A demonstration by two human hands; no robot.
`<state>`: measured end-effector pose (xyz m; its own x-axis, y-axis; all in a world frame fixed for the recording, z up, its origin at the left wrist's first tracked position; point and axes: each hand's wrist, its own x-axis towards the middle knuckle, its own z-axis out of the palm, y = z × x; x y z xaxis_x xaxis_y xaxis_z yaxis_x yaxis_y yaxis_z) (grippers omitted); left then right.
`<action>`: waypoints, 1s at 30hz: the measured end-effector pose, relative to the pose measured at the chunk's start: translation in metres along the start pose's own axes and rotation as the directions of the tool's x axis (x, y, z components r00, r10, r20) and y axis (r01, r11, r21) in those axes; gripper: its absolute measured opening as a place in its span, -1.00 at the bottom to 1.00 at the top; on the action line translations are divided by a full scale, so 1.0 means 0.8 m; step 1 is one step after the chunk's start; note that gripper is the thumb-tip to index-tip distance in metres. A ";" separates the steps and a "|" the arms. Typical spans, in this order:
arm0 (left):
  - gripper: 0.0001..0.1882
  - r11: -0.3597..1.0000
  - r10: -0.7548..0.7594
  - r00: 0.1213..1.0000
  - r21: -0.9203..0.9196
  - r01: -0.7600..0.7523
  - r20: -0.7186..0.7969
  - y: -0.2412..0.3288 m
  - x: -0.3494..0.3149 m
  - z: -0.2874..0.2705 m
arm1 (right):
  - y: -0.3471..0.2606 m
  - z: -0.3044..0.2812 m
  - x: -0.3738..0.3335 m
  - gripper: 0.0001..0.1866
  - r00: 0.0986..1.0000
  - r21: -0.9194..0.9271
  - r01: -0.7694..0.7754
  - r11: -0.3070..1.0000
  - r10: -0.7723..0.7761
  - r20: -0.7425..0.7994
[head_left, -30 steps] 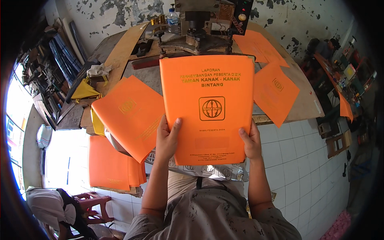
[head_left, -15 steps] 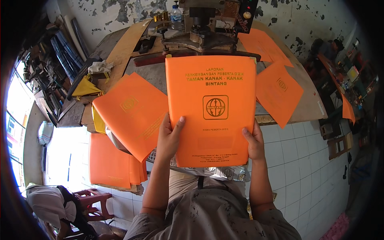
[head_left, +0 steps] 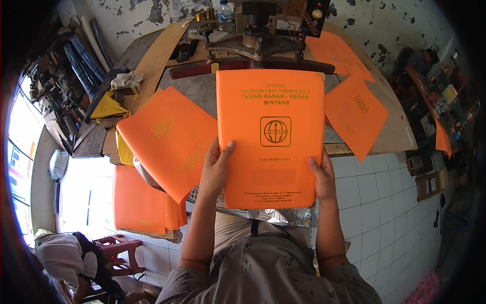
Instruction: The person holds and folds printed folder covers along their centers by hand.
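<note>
Between my two hands is an orange report folder [head_left: 273, 167] with gold and dark printing and a round globe-like emblem, held upright toward me. My left hand [head_left: 216, 164] grips its left edge, thumb on the front cover. On the right edge my right hand [head_left: 322, 175] holds it the same way; the fingers behind the cover are hidden. Just left of the folder lies another orange cover [head_left: 164, 137] with gold print, overhanging the table's front edge. To the right, a further orange cover [head_left: 358, 116] lies turned at an angle.
Behind the folder stands a dark metal press [head_left: 255, 43] on the wooden table [head_left: 392, 131]. Beside it are a water bottle [head_left: 224, 17] and more orange sheets [head_left: 340, 55]. Lower left, a stack of orange covers [head_left: 136, 202] sits near a red stool [head_left: 119, 253] and a bent-over person [head_left: 68, 258].
The folder in my hands has shifted slightly to the right. My grip is the same, and the table scene has moved a little in view.
</note>
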<state>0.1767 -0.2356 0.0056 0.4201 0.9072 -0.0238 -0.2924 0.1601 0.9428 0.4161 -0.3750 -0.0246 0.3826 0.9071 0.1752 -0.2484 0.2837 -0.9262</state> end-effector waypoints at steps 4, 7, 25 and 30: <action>-0.58 0.999 0.000 1.000 0.040 0.000 -0.004 -0.012 0.008 -0.003 | 0.004 -0.001 0.004 -0.51 1.000 0.001 -0.005 1.000 0.005 -0.023; -0.57 0.990 -0.003 1.000 0.138 0.004 -0.009 -0.016 0.012 -0.005 | 0.009 -0.002 0.006 -0.53 0.999 0.003 -0.014 1.000 0.014 -0.035; -0.57 0.995 0.034 0.998 0.092 -0.028 -0.057 -0.025 0.009 -0.001 | 0.010 -0.004 0.002 -0.53 1.000 -0.038 0.006 0.999 -0.007 -0.022; -0.57 0.998 0.034 0.998 0.061 -0.030 -0.052 -0.026 0.009 -0.002 | 0.007 -0.002 0.000 -0.51 0.999 -0.072 0.021 0.997 -0.023 -0.025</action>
<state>0.1848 -0.2319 -0.0149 0.3649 0.9310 -0.0093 -0.2521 0.1084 0.9616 0.4164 -0.3737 -0.0308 0.4099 0.8925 0.1881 -0.1760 0.2797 -0.9438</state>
